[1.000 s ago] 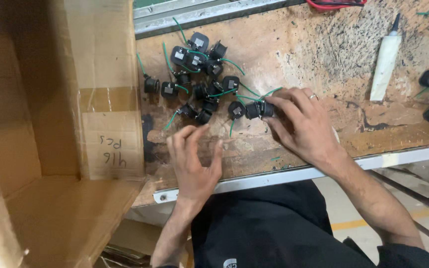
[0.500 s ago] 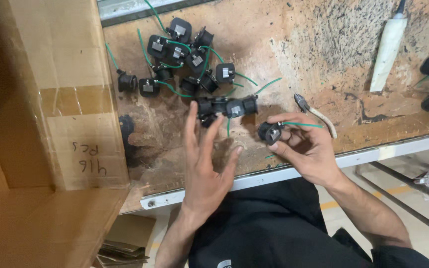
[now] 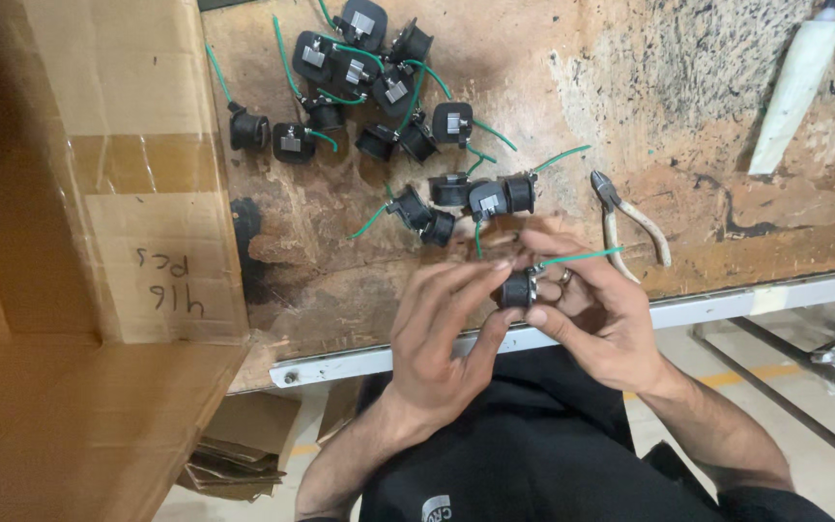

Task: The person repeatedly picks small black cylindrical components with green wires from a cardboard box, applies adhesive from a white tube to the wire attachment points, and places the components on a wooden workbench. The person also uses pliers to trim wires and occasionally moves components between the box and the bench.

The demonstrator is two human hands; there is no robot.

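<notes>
Warm, even indoor light, soft shadows, slight motion blur, mild edge distortion

A cardboard box (image 3: 99, 193) stands at the left of the worn tabletop (image 3: 630, 87). Pliers (image 3: 630, 217) lie near the front edge; a white tube (image 3: 796, 92) lies beyond them.

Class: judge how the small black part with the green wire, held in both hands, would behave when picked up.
The black part probably weighs little: fingertips alone pinch it. Its round body might roll if set down. The green wire juts sideways unsupported, so likely springy, not limp.
</notes>
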